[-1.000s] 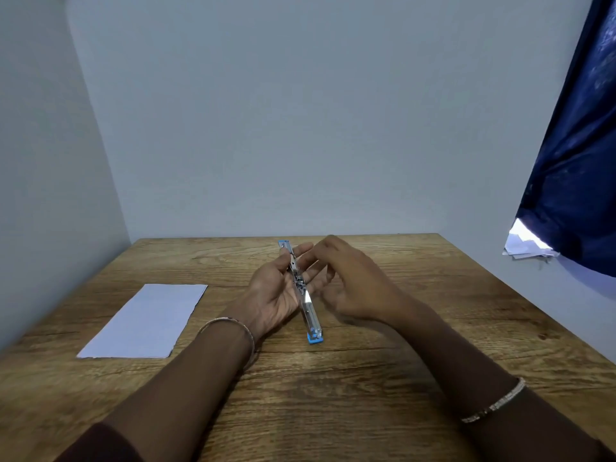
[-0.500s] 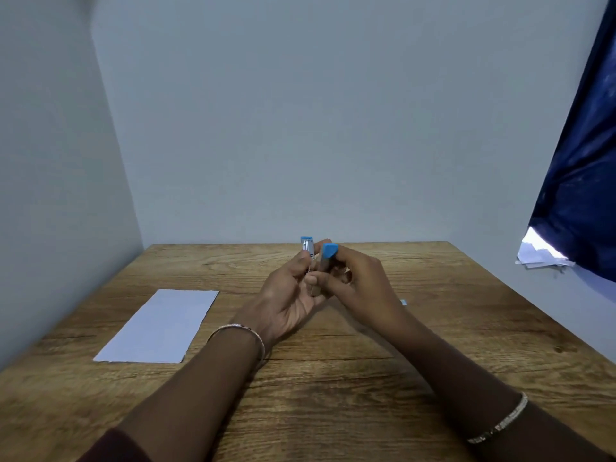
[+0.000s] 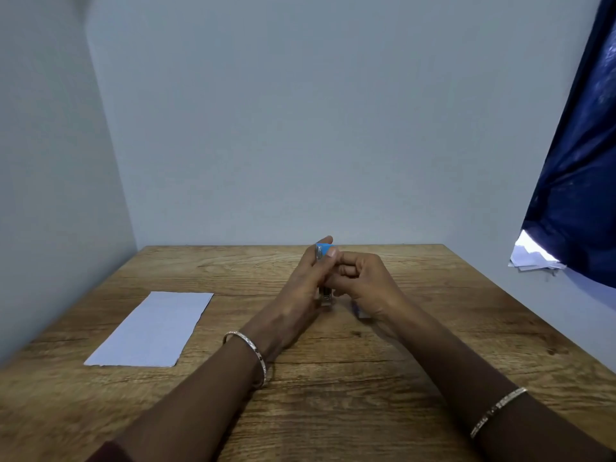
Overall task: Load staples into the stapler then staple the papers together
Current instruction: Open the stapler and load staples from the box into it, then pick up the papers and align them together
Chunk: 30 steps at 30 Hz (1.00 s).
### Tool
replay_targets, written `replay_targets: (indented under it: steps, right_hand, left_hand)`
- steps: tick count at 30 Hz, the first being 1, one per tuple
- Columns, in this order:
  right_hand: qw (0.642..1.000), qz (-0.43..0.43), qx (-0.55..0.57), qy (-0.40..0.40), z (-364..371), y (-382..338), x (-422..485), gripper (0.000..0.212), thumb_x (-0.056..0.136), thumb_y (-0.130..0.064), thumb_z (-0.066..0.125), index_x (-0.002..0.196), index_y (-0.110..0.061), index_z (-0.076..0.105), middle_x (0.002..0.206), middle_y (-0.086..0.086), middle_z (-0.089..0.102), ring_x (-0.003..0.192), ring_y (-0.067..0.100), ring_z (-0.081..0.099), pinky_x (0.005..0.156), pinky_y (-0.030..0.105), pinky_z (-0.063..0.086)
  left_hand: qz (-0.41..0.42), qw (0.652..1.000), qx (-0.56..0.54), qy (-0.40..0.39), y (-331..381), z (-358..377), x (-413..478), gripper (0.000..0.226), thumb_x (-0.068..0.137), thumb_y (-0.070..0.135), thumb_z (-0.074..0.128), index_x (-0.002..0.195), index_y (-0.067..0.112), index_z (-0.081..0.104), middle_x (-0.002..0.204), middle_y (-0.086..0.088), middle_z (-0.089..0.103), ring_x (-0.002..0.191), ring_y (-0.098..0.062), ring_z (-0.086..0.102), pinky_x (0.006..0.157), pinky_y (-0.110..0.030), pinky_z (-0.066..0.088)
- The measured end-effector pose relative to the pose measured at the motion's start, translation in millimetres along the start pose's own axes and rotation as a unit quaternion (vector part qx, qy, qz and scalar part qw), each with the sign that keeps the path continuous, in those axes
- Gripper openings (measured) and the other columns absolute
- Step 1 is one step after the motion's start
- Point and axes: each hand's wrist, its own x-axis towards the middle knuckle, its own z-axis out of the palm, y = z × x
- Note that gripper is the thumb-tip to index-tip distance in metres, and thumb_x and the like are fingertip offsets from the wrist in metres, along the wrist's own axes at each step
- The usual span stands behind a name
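Left hand (image 3: 305, 290) grips the stapler (image 3: 324, 252) upright — right hand (image 3: 364, 282) pinches it, likely closing it; papers (image 3: 151, 330) wait near the table's (image 3: 333, 395) left edge.

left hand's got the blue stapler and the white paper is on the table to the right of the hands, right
No. The head view shows the left hand gripping the blue stapler, but the white paper lies on the table left of the hands, not right.
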Motion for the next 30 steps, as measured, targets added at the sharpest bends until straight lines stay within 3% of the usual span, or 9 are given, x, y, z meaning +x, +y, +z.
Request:
replay_targets:
  steps: [2,6,10,16,19,21,23,28,30]
  right_hand:
    - [0.998,-0.029,-0.062,0.005,-0.2,2.9,1.2,0.018,0.082,0.001,0.072,0.096,-0.008,0.078,0.082,0.015,0.079,0.073,0.018,0.075,0.067,0.024,0.055]
    - [0.989,-0.057,-0.133,0.03,-0.2,4.8,2.2,0.012,0.084,-0.013,0.077,0.096,-0.015,0.08,0.076,0.001,0.079,0.068,0.006,0.073,0.066,0.019,0.052]
    - [0.982,-0.082,-0.166,0.04,0.3,1.8,1.2,0.012,0.084,-0.008,0.078,0.094,-0.015,0.082,0.062,-0.01,0.075,0.058,-0.002,0.068,0.059,0.009,0.048]
    - [0.977,-0.065,-0.194,0.053,-0.1,-7.0,0.0,0.01,0.082,-0.01,0.078,0.085,-0.019,0.081,0.047,-0.009,0.063,0.044,-0.005,0.054,0.052,0.01,0.042]
    - [0.94,-0.083,-0.321,0.081,2.5,-7.0,-1.9,0.02,0.08,-0.038,0.082,0.094,-0.024,0.081,0.049,-0.005,0.063,0.045,0.005,0.054,0.051,0.025,0.04]
    - [0.904,-0.078,-0.412,0.09,7.2,-5.3,-3.3,0.033,0.08,-0.047,0.08,0.095,-0.017,0.08,0.052,0.0,0.062,0.051,0.016,0.057,0.053,0.033,0.04]
    - [0.875,-0.063,-0.472,0.085,12.5,-3.3,-4.4,0.035,0.081,-0.049,0.076,0.085,-0.015,0.077,0.054,-0.002,0.059,0.054,0.013,0.053,0.051,0.032,0.034]
    - [0.824,-0.034,-0.564,0.045,25.2,6.5,-7.2,0.041,0.084,-0.054,0.07,0.069,-0.019,0.056,0.06,-0.005,0.051,0.056,0.009,0.047,0.047,0.027,0.026]
    - [0.817,-0.027,-0.574,0.043,29.8,9.8,-7.0,0.041,0.085,-0.054,0.069,0.069,-0.019,0.056,0.061,-0.005,0.049,0.058,0.011,0.048,0.047,0.028,0.026]
  left_hand:
    - [0.04,0.999,0.016,0.029,2.1,-3.0,-1.1,0.036,0.101,0.03,0.057,0.135,0.021,0.06,0.117,-0.01,0.073,0.091,-0.01,0.074,0.068,-0.022,0.058]
    - [0.092,0.994,0.041,0.033,3.0,-7.0,-3.9,0.029,0.103,0.011,0.053,0.129,0.0,0.061,0.115,-0.018,0.073,0.101,-0.017,0.074,0.082,-0.022,0.058]
    - [0.1,0.994,0.038,0.021,2.1,-4.8,-4.2,0.032,0.104,0.012,0.051,0.13,-0.004,0.058,0.124,-0.028,0.068,0.11,-0.026,0.07,0.092,-0.028,0.057]
    - [0.081,0.995,-0.004,0.057,5.9,-5.8,-1.7,0.035,0.102,0.017,0.056,0.134,0.003,0.058,0.116,-0.019,0.069,0.102,-0.022,0.069,0.084,-0.022,0.059]
    - [0.078,0.988,-0.013,0.135,7.9,-13.4,4.6,0.033,0.101,0.025,0.057,0.126,0.004,0.062,0.111,-0.014,0.068,0.096,-0.018,0.067,0.076,-0.021,0.059]
    - [0.088,0.973,0.049,0.209,6.8,-23.0,9.1,0.028,0.103,0.026,0.055,0.116,0.005,0.066,0.108,-0.009,0.071,0.097,-0.019,0.069,0.08,-0.027,0.057]
    - [0.11,0.949,0.147,0.258,3.5,-31.5,10.3,0.023,0.103,0.024,0.055,0.11,0.006,0.068,0.102,-0.007,0.073,0.095,-0.02,0.07,0.087,-0.035,0.055]
    - [0.158,0.906,0.288,0.266,-3.3,-34.5,1.1,0.015,0.102,0.02,0.054,0.106,0.016,0.068,0.094,0.001,0.074,0.092,-0.011,0.07,0.075,-0.021,0.052]
    - [0.17,0.894,0.324,0.259,-4.6,-34.6,-2.2,0.015,0.103,0.022,0.053,0.107,0.017,0.067,0.094,0.0,0.075,0.09,-0.01,0.069,0.075,-0.025,0.054]
